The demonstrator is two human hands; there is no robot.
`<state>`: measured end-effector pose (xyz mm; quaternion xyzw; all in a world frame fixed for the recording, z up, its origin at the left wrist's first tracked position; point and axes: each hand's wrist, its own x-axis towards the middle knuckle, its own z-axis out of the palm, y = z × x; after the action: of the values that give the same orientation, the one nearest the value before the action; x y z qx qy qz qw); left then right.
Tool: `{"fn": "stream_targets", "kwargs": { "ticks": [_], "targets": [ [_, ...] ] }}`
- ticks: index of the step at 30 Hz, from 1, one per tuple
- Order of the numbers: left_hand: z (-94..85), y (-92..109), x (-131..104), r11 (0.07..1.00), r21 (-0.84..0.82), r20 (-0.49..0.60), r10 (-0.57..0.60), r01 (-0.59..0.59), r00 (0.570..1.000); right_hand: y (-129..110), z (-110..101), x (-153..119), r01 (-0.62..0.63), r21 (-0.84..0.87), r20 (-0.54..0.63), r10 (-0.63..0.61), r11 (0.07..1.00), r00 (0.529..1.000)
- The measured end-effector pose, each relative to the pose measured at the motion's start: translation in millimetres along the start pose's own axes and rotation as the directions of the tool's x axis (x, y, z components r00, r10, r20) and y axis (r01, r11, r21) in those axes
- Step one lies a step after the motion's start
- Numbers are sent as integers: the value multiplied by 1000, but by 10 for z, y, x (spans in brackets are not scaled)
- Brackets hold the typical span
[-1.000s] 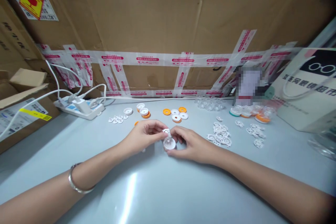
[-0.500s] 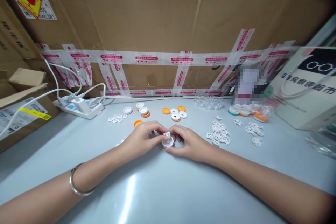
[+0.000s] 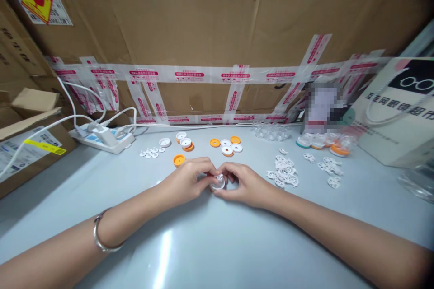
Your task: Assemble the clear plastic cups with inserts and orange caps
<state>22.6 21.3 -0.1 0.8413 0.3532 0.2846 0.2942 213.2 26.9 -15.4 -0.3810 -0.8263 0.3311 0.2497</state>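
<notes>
Both hands meet over a small white round piece (image 3: 218,185) near the middle of the grey table. My left hand (image 3: 193,179) pinches a small white part standing up from the piece's centre; its exact shape is partly hidden by the fingers. Curled around the piece's right side, my right hand (image 3: 242,184) holds its rim between thumb and fingers. An orange ring-shaped cap (image 3: 179,160) lies just beyond my left hand. Several white openwork wheels (image 3: 285,171) lie in a pile to the right of my right hand.
White and orange discs (image 3: 227,149) and small white cones (image 3: 148,154) lie farther back. Clear cups (image 3: 270,131) stand by the large carton (image 3: 190,18). At left are a power strip (image 3: 113,143) and open box (image 3: 37,144); a paper bag (image 3: 393,131) stands right.
My left hand's fingertips have shifted slightly right and closed further over the small upright part. The orange cap shows more fully. The whole view has shifted slightly.
</notes>
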Motion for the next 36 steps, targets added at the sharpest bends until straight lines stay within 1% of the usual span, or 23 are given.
{"fn": "stream_targets", "kwargs": {
  "ticks": [6,14,18,20,22,23,24,26,27,28,29,30,31,32,33,34,36],
  "targets": [
    [-22,-10,19,1000,5,17,25,-25,1000,3,7,0,-5,-3,5,5,1000,1000],
    [-9,-14,-9,999,-9,-21,44,-44,999,5,2,4,5,-12,10,-5,1000,1000],
    [-10,-22,-33,998,-2,-36,59,-59,998,23,19,-3,26,-26,-16,-27,999,1000],
    [-9,-30,-36,998,12,-37,66,-65,997,32,26,-4,19,-18,-23,-19,1000,1000],
    [-5,-39,-35,997,37,-47,65,-63,997,21,-11,7,-12,16,4,12,1000,1000],
    [-2,-42,-35,997,50,-58,61,-58,996,6,-61,20,-25,31,35,24,999,999],
    [2,-45,-35,997,60,-68,58,-54,996,-11,-138,37,-31,34,73,29,999,997],
    [9,-46,-39,996,74,-83,60,-54,995,-35,-384,79,-26,-17,124,28,1000,992],
    [11,-44,-42,995,78,-90,63,-56,994,-29,-549,99,-27,-74,106,35,997,994],
    [12,-40,-46,995,81,-97,64,-56,993,0,-733,113,-57,-130,27,61,990,998],
    [12,-34,-49,995,84,-105,64,-55,992,53,-929,119,-108,-180,-92,93,978,991],
    [10,-28,-52,995,88,-110,60,-51,992,133,-1125,115,-168,-241,-241,108,956,964],
    [6,-20,-54,995,93,-111,52,-42,992,235,-1310,101,-256,-334,-390,114,907,914],
    [2,-13,-55,995,99,-106,40,-30,994,356,-1475,77,-362,-445,-501,108,819,859],
    [-2,-7,-56,994,104,-96,27,-17,995,486,-1614,48,-409,-483,-538,106,774,836],
    [-7,-4,-56,994,108,-81,14,-5,997,617,-1721,16,-426,-531,-529,106,733,842],
    [-16,-4,-56,993,119,-43,-10,15,999,854,-1842,-44,-441,-615,-501,108,654,859]
  ]
}}
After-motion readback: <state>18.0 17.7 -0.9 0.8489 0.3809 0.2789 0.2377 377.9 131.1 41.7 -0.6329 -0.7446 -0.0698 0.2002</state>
